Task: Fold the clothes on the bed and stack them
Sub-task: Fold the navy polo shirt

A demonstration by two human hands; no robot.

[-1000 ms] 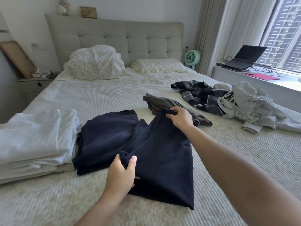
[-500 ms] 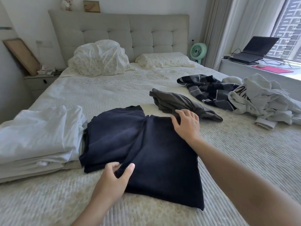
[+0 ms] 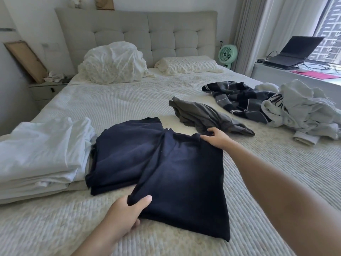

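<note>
A navy garment [image 3: 166,163] lies half folded on the bed [image 3: 110,100], its right part laid over the left. My left hand [image 3: 127,211] grips its near left corner, thumb on top. My right hand [image 3: 215,137] holds the far right corner, fingers curled over the edge. To the left sits a stack of folded white clothes [image 3: 40,156]. Unfolded pieces lie to the right: a grey garment [image 3: 206,117], a dark striped one [image 3: 239,98] and a crumpled light grey one [image 3: 302,109].
Pillows [image 3: 114,63] lean against the padded headboard. A nightstand [image 3: 46,89] stands at the left. A green fan [image 3: 227,53] and a window ledge with a laptop [image 3: 295,52] are at the right. Bare bedspread lies in front of me.
The right half of the navy garment now lies flatter over the left. My left hand has taken hold of the near corner, and my right hand grips the far corner.
</note>
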